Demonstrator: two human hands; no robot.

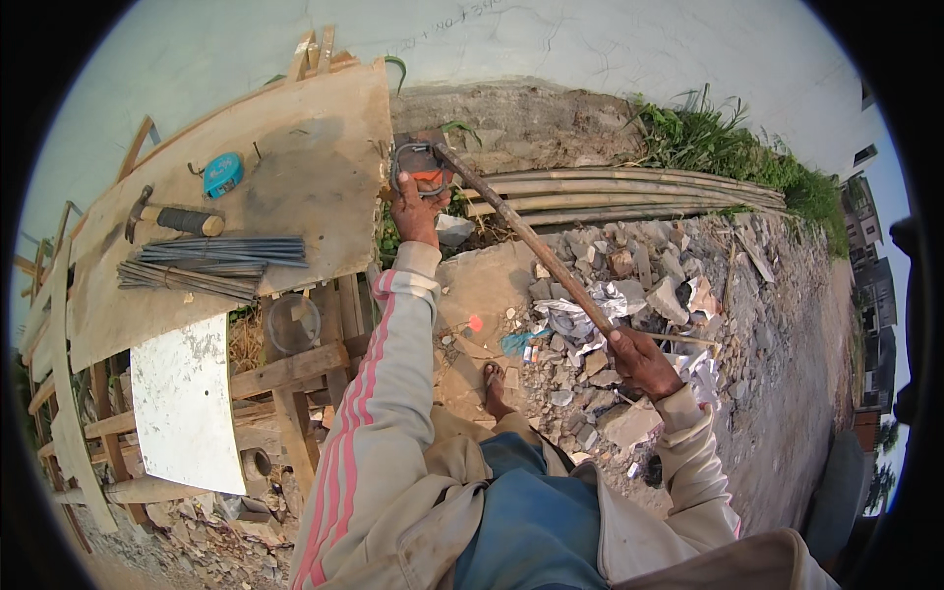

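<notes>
My right hand is closed round the lower part of a long brown bar. The bar slants up and left to the right edge of the board-topped bench. At its far end my left hand is closed on a bent grey metal rod, which curves into a loop beside a dark plate. Something orange-red shows inside the loop. On the bench lie a claw hammer with a wrapped handle, a blue tape measure and a bundle of grey rods.
Broken rubble covers the ground at my right. Bamboo poles lie along the wall behind, near green plants. A white panel leans on the bench's wooden frame. My foot stands on a stone slab.
</notes>
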